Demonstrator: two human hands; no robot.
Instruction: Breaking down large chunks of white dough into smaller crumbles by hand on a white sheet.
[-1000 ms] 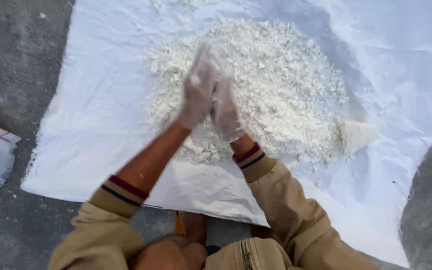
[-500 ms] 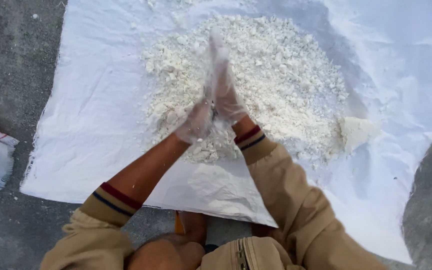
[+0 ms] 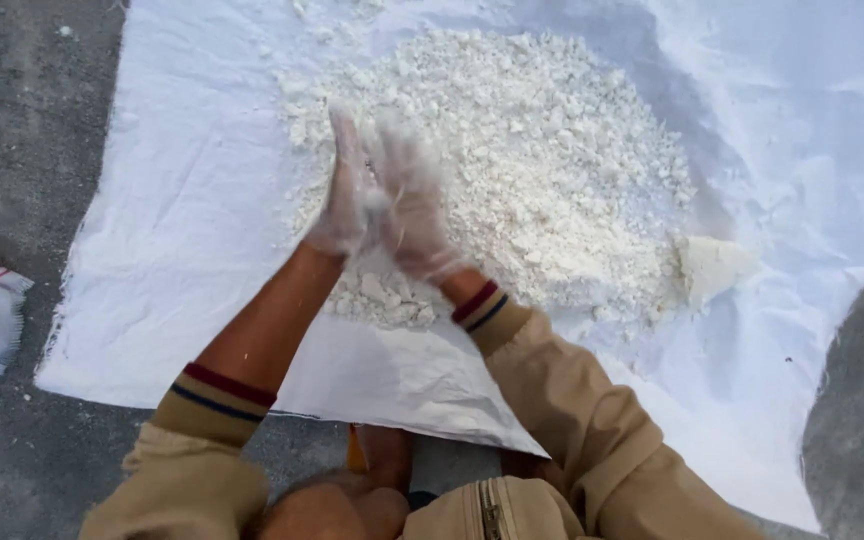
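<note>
Now the left hand [image 3: 342, 205] and right hand [image 3: 407, 215] press palm to palm above the white crumbly pile [image 3: 522, 170], fingers straight, rubbing powder between them; neither grip closes on a lump.

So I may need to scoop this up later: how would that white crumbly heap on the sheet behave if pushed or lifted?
The white crumbly heap would likely spread, not slide whole: it lies in loose lumps. Lumps probably break easily, since both hands, left hand and right hand, are dusted white. The white sheet looks floppy, creased.
</note>
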